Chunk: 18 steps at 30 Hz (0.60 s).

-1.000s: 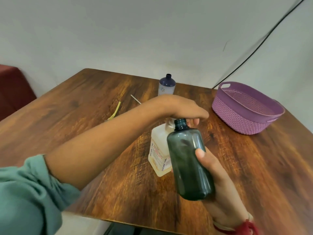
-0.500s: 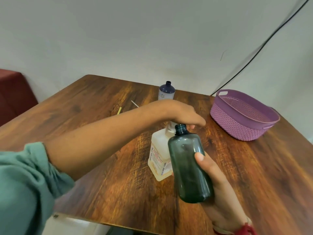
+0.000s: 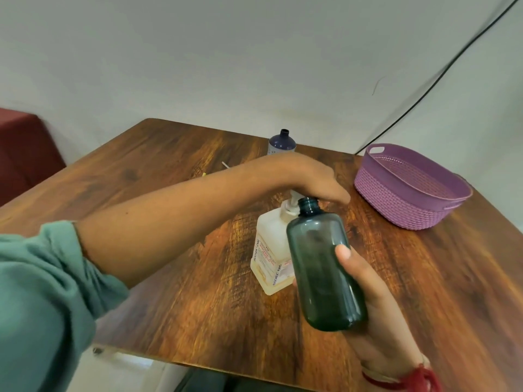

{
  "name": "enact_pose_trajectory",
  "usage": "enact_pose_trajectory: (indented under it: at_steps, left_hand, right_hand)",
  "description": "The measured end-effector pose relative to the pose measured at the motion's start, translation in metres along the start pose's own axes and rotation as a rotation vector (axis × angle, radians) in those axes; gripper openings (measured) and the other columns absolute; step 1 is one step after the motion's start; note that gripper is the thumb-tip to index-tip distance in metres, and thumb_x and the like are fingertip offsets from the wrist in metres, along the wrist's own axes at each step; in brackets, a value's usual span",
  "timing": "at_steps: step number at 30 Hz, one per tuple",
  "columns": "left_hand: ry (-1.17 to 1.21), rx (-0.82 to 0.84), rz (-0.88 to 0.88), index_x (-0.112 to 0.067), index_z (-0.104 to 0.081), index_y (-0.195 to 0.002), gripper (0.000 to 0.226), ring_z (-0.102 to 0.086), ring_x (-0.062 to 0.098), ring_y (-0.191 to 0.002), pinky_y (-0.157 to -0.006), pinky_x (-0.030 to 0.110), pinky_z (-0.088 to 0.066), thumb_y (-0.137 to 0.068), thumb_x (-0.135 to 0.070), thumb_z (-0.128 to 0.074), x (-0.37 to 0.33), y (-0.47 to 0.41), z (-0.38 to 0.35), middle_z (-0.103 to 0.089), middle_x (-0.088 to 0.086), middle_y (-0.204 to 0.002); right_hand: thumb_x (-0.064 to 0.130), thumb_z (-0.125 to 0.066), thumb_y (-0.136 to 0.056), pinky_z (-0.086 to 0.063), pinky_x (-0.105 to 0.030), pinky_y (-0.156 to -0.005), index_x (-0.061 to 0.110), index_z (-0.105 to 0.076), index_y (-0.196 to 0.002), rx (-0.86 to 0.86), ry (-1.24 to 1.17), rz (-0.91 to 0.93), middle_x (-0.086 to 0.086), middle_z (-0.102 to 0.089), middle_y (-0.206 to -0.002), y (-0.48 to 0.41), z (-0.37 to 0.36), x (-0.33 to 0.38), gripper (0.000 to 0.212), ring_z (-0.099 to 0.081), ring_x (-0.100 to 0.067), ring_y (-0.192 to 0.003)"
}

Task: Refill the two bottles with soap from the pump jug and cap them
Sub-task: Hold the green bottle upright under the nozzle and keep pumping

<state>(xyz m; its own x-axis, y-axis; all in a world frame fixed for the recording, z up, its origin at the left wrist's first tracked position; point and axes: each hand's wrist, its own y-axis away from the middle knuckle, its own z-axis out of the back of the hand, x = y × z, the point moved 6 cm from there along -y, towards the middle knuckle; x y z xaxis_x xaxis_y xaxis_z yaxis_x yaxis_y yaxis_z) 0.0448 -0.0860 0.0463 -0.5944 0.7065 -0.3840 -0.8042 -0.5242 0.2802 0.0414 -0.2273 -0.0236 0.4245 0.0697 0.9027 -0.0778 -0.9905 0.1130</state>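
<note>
Dark bottle (image 3: pixel 322 267) leans in my gripping right hand (image 3: pixel 379 301), mouth beside the pump jug (image 3: pixel 271 244). My left hand (image 3: pixel 311 179) rests, fingers uncurled, on its pump (image 3: pixel 291 205); basket (image 3: pixel 410 193) at two o'clock.

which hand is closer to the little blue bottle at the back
Left. The left hand rests on top of the pump jug, just in front of the blue bottle; the right hand is farther toward the camera, gripping the dark green bottle.
</note>
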Motion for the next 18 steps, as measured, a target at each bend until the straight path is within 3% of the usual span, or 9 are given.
enact_pose_trajectory:
  at_steps: [4,9,13,16,18]
  left_hand:
    - [0.258,0.032,0.021,-0.012,-0.063,-0.101,0.032,-0.054,0.019,-0.077,-0.083,0.032,-0.045,-0.091,-0.037,-0.045,0.010,-0.005,-0.012,-0.061,0.001,-0.085]
    - [0.139,0.096,-0.005,-0.010,-0.063,-0.110,0.036,-0.053,0.017,-0.079,-0.085,0.034,-0.046,-0.091,-0.035,-0.045,0.007,0.001,-0.010,-0.060,0.002,-0.087]
    - [0.163,0.102,0.001,-0.009,-0.065,-0.110,0.038,-0.052,0.014,-0.073,-0.078,0.030,-0.044,-0.092,-0.036,-0.045,0.007,0.006,-0.010,-0.060,0.002,-0.086]
    - [0.187,0.080,0.024,-0.011,-0.064,-0.109,0.037,-0.054,0.018,-0.077,-0.086,0.036,-0.047,-0.091,-0.036,-0.044,0.009,0.003,-0.012,-0.066,0.009,-0.096]
    - [0.125,0.098,0.034,-0.011,-0.063,-0.111,0.037,-0.054,0.018,-0.081,-0.083,0.034,-0.046,-0.090,-0.035,-0.045,0.007,0.000,-0.014,-0.066,0.010,-0.101]
  right_hand:
    - [0.055,-0.085,-0.045,-0.055,-0.029,-0.062,0.021,-0.072,-0.101,-0.012,-0.008,0.019,-0.011,-0.071,-0.101,-0.003,-0.004,-0.003,0.066,-0.069,-0.020,-0.083]
    - [0.054,-0.085,-0.044,-0.055,-0.030,-0.063,0.023,-0.072,-0.101,-0.001,-0.014,0.029,-0.011,-0.071,-0.102,-0.003,-0.009,-0.003,0.066,-0.069,-0.020,-0.084]
    - [0.053,-0.085,-0.044,-0.057,-0.033,-0.065,0.022,-0.072,-0.101,0.026,-0.008,0.034,-0.012,-0.071,-0.103,-0.002,-0.010,-0.002,0.066,-0.068,-0.022,-0.084]
    - [0.056,-0.085,-0.040,-0.056,-0.029,-0.061,0.024,-0.075,-0.094,0.000,0.005,0.020,-0.010,-0.072,-0.099,-0.002,-0.010,-0.004,0.064,-0.070,-0.020,-0.081]
    - [0.056,-0.086,-0.036,-0.055,-0.028,-0.058,0.026,-0.075,-0.090,-0.018,0.001,0.017,-0.009,-0.073,-0.095,0.000,-0.007,-0.004,0.063,-0.070,-0.019,-0.078]
